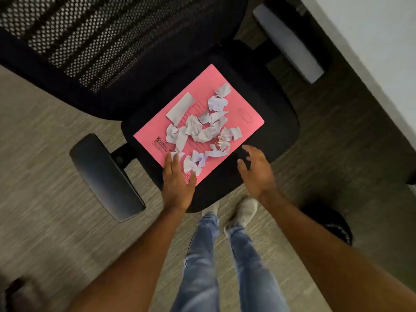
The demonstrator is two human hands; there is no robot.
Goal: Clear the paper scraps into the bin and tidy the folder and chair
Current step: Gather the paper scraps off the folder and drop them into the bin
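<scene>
- So far nothing looks cleared: the paper scraps [203, 128] lie in a loose heap on the pink folder [245, 104], none of them in either hand.
- The folder lies flat on the black seat of the chair [276, 131], its near corner pointing at the person.
- The left hand [176, 185] is open, fingers together, resting on the folder's near-left edge and touching the nearest scraps.
- The right hand [256, 171] is open with fingers spread and curled, hovering just right of the folder's near edge, apart from the paper.
- A dark round object [331, 224] sits on the floor, right of the chair; it may be the bin, though I cannot tell.
- Left to do, by my judgement: gather and bin the scraps, then tidy the folder and chair.
</scene>
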